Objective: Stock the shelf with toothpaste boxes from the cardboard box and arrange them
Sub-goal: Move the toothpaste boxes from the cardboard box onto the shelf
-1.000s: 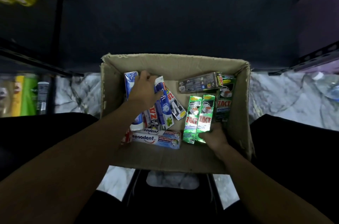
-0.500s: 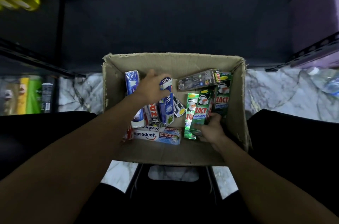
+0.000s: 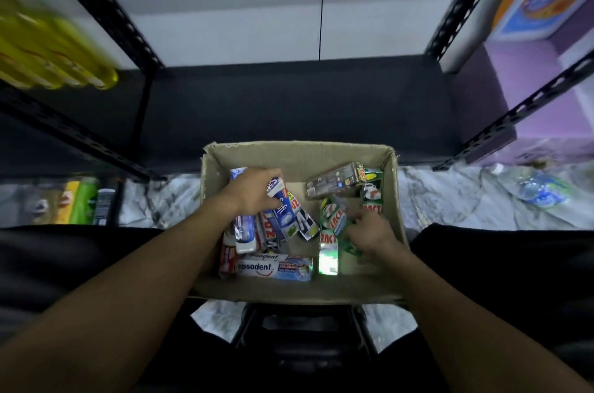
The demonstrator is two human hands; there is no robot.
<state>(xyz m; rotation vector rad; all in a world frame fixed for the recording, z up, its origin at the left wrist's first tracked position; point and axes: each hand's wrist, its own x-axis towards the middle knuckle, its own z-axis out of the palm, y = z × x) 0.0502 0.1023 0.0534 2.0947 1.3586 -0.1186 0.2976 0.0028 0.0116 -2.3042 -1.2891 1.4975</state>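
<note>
While the centre shelf point(image 3: 289, 103) is unstocked, the left hand point(image 3: 254, 191) grips a blue toothpaste box point(image 3: 283, 209) and the right hand point(image 3: 369, 232) grips a green toothpaste box point(image 3: 331, 225).

Lighting: dim; the pale wall point(image 3: 225, 6) beyond the cardboard box point(image 3: 299, 153) is glowing brightest. Left of the box, yellow bottles point(image 3: 48, 48) are blurring; frame edges are bowing.

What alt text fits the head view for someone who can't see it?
Two hands reach into a cardboard box of toothpaste boxes: the left hand grips a blue box, the right hand a green box, before a dark shelf.
</note>
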